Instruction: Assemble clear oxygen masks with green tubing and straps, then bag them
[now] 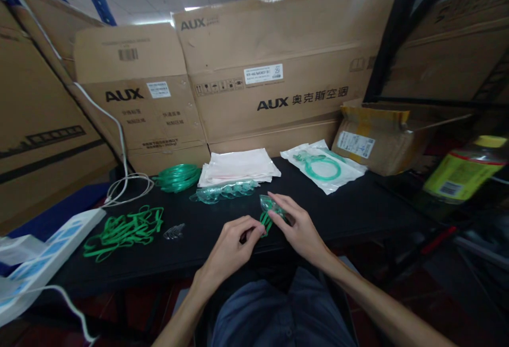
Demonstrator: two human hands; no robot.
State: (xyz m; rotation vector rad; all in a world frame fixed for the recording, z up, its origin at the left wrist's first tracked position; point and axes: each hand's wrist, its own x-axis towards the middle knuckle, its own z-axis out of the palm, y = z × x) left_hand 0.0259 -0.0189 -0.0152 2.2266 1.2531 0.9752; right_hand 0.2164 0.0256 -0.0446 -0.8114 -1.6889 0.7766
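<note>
My left hand (pixel 234 241) pinches a green elastic strap (pixel 265 222) between thumb and fingertips, low over the near edge of the black table. Just right of it, my right hand (pixel 302 230) is closed over a clear greenish plastic face mask (pixel 266 202), which the strap lies against; its fingers partly cover the mask. Beyond the hands is a row of similar clear masks (pixel 226 192). To the left are a heap of green elastic straps (pixel 127 230) and a small pile of thin clear or shiny pieces (pixel 174 231), too small to name.
A coil of green tubing (pixel 177 176) sits beside a stack of white pouches (pixel 240 166). Right of these lies a pouch (pixel 326 184) with a mask and tubing. A power strip (pixel 51 262), cardboard box (pixel 374 138) and yellow-labelled bottle (pixel 461 172) flank the table (pixel 350 212).
</note>
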